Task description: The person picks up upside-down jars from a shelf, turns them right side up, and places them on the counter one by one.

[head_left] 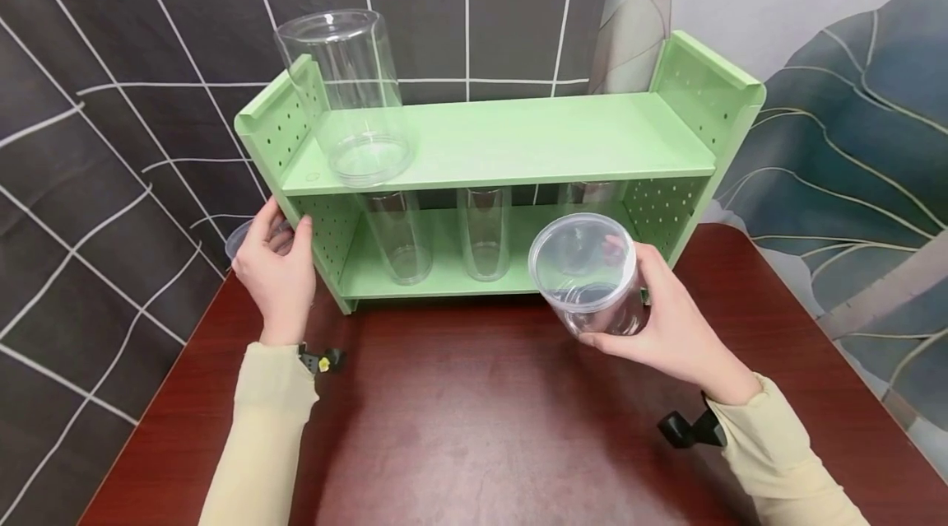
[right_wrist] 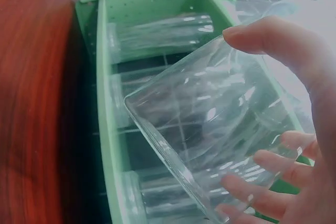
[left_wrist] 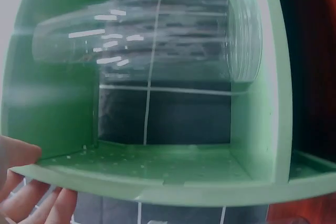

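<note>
My right hand (head_left: 674,328) holds a short, wide clear jar (head_left: 585,295) in front of the shelf's right half, tilted with its round rim end toward the head camera. In the right wrist view the thumb and spread fingers curl round the jar (right_wrist: 210,114). At the left end of the green two-tier shelf (head_left: 518,135), my left hand (head_left: 277,275) grips the side panel. The left wrist view shows the thumb on the inner side and the fingers (left_wrist: 60,205) outside it. A tall clear jar (head_left: 355,90) stands on the upper tier's left end.
On the lower tier stand narrower clear jars (head_left: 400,242), (head_left: 485,242), and another (head_left: 592,193) partly hidden behind the held jar. A clear container (head_left: 239,238) shows left of the shelf, behind my left hand. The shelf stands on a reddish-brown table (head_left: 444,427) against a dark tiled wall (head_left: 511,24).
</note>
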Tool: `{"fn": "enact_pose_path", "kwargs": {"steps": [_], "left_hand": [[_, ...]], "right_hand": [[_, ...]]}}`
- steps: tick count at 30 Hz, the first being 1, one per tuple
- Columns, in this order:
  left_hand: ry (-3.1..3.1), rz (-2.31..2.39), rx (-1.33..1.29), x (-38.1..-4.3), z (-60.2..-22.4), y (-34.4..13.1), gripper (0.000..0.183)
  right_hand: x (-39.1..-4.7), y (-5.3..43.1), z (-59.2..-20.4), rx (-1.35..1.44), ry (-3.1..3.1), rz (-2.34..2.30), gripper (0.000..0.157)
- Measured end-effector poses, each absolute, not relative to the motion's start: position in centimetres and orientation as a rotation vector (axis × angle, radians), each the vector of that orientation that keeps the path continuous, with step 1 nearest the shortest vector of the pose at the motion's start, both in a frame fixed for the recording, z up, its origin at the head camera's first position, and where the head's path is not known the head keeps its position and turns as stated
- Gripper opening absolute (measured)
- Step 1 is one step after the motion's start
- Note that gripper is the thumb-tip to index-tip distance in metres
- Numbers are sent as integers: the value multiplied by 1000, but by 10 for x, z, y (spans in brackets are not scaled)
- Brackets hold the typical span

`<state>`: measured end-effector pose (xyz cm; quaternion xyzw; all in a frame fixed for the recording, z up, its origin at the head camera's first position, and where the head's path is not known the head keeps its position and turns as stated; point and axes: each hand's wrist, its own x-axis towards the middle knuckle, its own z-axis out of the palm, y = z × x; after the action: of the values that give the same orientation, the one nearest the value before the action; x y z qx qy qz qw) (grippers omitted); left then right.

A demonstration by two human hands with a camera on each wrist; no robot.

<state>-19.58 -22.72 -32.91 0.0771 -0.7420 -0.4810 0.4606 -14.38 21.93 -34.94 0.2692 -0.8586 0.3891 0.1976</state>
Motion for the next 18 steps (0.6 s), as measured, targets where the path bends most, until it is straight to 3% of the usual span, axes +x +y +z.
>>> {"fn": "enact_pose_path", "kwargs": {"steps": [18], "left_hand": [[-1904,-1023,173,-200,-326,-233,32]], "right_hand": [[-132,242,-317,577,-2345,1259,114]]}}
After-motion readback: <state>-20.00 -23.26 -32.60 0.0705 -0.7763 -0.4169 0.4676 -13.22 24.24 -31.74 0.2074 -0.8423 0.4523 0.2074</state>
